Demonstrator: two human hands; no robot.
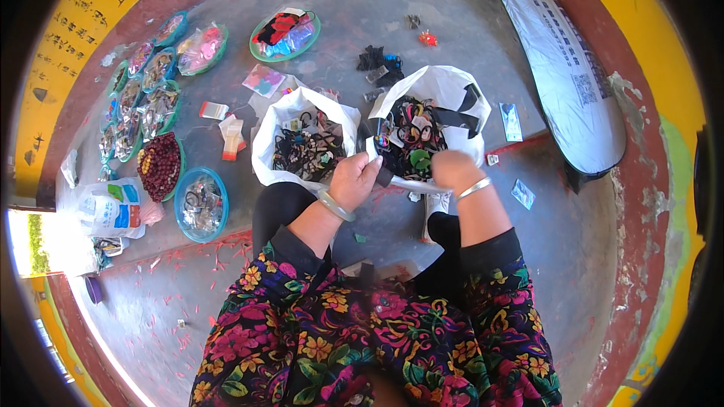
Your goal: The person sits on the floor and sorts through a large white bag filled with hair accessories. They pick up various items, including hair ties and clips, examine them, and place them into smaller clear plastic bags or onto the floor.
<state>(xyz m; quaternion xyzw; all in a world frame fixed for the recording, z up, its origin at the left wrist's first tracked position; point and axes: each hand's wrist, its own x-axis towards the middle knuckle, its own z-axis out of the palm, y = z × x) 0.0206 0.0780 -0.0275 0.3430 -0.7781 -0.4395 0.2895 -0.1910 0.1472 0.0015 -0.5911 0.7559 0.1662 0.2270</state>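
Observation:
Two white bags of small goods stand open before me. The left bag (262,147) holds a tangle of dark bands and small packets. In the right bag (410,80) lie black and coloured hair ties, with a round green piece (420,159) near its front. My left hand (355,177), a pale bangle at its wrist, pinches a small white strip (371,148) between the two bags. A black strap (384,176) lies beside those fingers. My right hand (455,170), with a silver bracelet, is blurred over the right bag's front rim; its fingertips are hidden.
Several baskets of packets stand at the left, including a blue basket (225,203) and one with dark red beads (162,167). A green basket (315,39) stands farther back. Black bundles (371,58) lie behind the right bag. A long silver cover (557,62) runs along the right wall.

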